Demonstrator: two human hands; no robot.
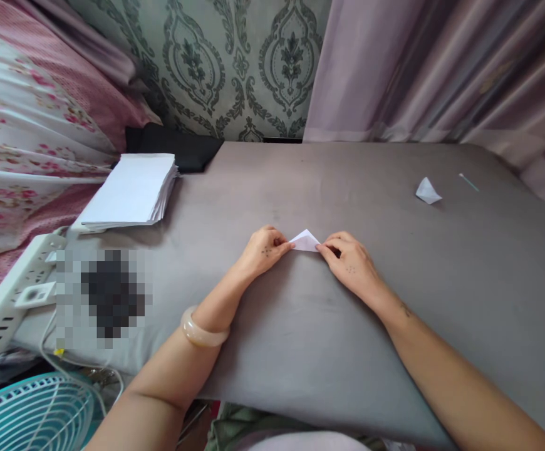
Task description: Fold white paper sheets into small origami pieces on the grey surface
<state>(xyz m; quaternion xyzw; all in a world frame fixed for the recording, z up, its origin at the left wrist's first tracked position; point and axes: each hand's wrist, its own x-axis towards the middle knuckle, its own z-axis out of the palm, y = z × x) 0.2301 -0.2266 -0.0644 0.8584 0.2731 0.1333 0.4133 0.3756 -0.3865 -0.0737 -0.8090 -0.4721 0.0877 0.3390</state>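
Note:
A small folded piece of white paper [306,240], triangular with its point away from me, is held low over the grey-covered table between my two hands. My left hand [267,249] pinches its left corner between thumb and fingers. On the other side, my right hand [349,262] grips the right corner the same way. Part of each corner is hidden by the fingertips. Farther off to the right lies another folded white paper piece [427,191], standing up in a pointed shape and touched by neither hand.
A stack of white paper [134,188] lies at the left, in front of a black flat item [178,145]. A thin stick [468,182] rests at the far right. Along the left edge are a power strip [14,294], cables, a blurred-out dark object [113,294] and a turquoise fan [32,413].

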